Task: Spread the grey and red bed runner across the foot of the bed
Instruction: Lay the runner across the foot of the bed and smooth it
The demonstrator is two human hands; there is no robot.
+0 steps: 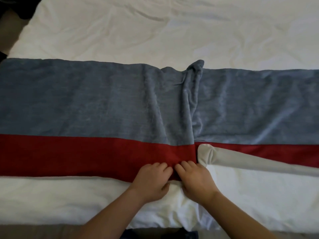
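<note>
the runner (86, 104) lay across the bed (120, 31) near its foot, its long axis running left to right and the red band nearest the person. the left hand (151, 180) and right hand (196, 180) pinched the red edge with curled fingers beside the bunched fold (188, 100), likely to pull it flat. right of them the lining (241, 161) was turned up.

Rumpled white bed (155, 31), brown floor (34, 233) along near edge, dim light
</note>
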